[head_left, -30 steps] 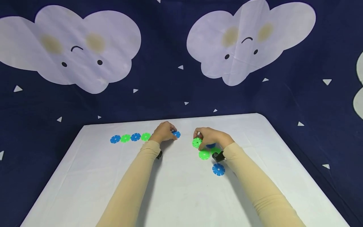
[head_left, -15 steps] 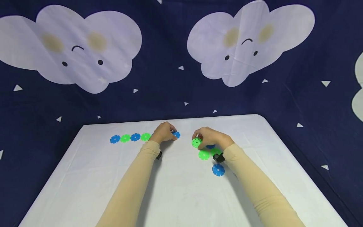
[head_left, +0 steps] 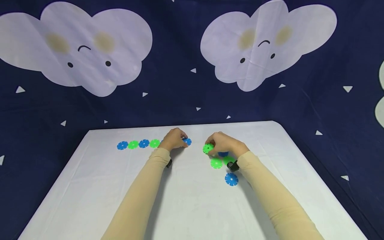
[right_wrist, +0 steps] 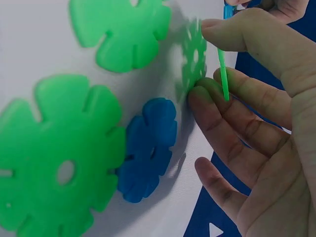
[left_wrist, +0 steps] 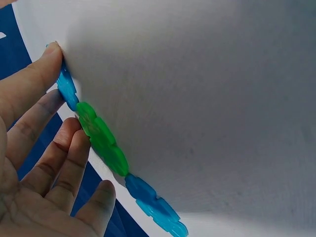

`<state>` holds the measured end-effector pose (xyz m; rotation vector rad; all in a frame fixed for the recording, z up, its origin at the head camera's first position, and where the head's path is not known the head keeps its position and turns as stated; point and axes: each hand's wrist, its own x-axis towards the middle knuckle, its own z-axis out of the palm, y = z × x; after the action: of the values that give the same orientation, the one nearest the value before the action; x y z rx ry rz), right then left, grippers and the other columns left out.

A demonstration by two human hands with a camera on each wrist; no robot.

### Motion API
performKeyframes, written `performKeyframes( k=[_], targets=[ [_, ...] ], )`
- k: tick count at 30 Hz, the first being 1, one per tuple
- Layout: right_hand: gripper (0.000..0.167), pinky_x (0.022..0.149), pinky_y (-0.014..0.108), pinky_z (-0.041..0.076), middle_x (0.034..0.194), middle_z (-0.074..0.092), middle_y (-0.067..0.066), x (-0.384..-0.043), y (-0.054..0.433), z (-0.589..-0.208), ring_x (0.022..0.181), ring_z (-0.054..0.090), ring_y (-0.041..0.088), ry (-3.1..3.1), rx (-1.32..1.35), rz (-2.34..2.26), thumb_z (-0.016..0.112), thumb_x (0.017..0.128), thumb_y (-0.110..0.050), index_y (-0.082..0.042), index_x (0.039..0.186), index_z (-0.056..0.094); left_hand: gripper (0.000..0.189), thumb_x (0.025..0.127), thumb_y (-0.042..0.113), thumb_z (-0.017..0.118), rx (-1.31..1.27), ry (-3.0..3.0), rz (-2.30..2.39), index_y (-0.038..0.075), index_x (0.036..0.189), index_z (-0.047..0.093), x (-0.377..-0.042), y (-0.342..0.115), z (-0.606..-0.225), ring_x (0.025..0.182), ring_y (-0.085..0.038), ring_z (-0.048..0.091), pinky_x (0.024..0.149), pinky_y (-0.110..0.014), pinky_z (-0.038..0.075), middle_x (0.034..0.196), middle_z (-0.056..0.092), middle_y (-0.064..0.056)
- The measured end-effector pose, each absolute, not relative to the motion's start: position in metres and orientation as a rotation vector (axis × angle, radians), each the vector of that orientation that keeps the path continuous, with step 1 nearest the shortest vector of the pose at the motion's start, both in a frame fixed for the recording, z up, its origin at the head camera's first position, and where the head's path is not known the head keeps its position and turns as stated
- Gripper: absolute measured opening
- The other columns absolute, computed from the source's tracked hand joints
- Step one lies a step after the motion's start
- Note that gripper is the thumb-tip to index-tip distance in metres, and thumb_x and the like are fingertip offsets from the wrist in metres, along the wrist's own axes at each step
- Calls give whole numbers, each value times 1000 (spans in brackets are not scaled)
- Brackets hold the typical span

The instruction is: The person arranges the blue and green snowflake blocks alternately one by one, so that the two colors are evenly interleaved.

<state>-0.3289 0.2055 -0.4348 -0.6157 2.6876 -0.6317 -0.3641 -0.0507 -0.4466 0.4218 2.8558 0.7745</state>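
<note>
My left hand [head_left: 174,139] pinches the rim of a blue notched snowflake disc [head_left: 187,142] at the right end of a row of discs. In the left wrist view its thumb lies on that blue disc [left_wrist: 67,86], which adjoins a green disc [left_wrist: 102,139] and another blue disc [left_wrist: 155,205]. My right hand [head_left: 223,143] pinches a loose green snowflake disc [head_left: 207,148] between thumb and fingers, a short gap right of the row. The right wrist view shows this green disc [right_wrist: 223,74] edge-on, held off the table. Part of the row is hidden behind the left hand.
Beside and below the right hand lie loose discs: a green disc [head_left: 216,163], a second green disc [head_left: 228,160], a blue disc [head_left: 223,154] and a nearer blue disc [head_left: 231,179]. The white table [head_left: 192,206] ends at a dark cloud-patterned cloth [head_left: 174,66].
My right hand and its green disc have shifted slightly toward the table's back. My left hand keeps its place on the blue disc; the head view has moved a little.
</note>
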Motion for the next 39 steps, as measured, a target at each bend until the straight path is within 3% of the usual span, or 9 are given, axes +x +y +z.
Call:
performKeyframes(
  k=[23,39],
  targets=[
    [55,109,44,57,127,78,9,-360,189,-438,114,71,24,2796,-541,-646,88,87,-29,-3,133,74,42,84,20,94,435,2870,775,9,122,81,-364,-50,-443,126,-28,69,111,-45,56,134,76,-9],
    [46,99,43,59,108,83,4,-366,156,-441,102,73,23,2935,-539,-473,93,83,-36,-7,118,82,42,83,20,94,417,2865,787,10,122,82,-364,-52,-446,125,-27,69,109,-45,57,132,78,-7]
  ],
)
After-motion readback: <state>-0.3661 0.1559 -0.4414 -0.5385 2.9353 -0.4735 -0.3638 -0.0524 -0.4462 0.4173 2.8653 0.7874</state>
